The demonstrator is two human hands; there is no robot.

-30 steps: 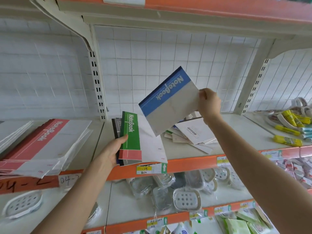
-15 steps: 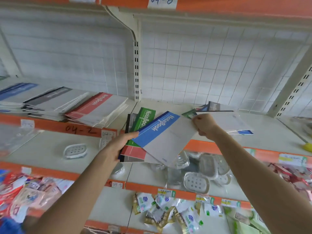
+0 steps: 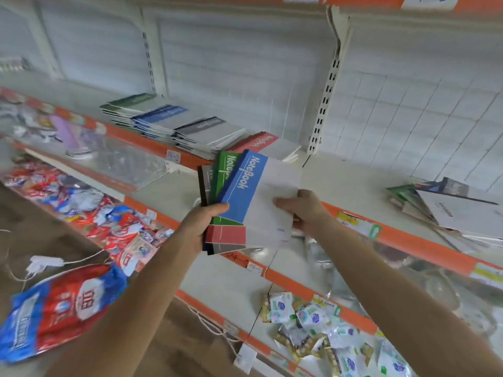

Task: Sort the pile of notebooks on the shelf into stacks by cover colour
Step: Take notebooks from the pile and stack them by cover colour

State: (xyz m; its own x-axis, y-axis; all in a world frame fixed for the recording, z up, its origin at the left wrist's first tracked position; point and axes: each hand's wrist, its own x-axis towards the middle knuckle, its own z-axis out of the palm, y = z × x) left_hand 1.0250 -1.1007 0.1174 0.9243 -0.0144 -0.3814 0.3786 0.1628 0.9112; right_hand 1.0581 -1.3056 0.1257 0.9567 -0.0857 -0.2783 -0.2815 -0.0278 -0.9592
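Out in front of the orange-edged shelf, the person held a fan of notebooks in mid-air, clear of the board. The left hand gripped the fan at its lower left corner, with the thumb laid across the front and the other fingers hidden behind the covers. A blue notebook lay on top. A green notebook and a grey notebook peeped out behind it, and a red notebook showed below. The right hand pinched the white right edge of the blue notebook, thumb on the front and fingers curled round behind.

Further back on the left of the shelf, the sorted ones lay in an overlapping row: a green stack, a blue stack, a grey stack and a red stack, the last just behind the fan. Well away to the right, a loose pile of mixed covers sprawled across the same shelf, several lying askew.

On the shelf below, small sachets were scattered, and a red and blue bag lay at the lower left, too blurred to read.
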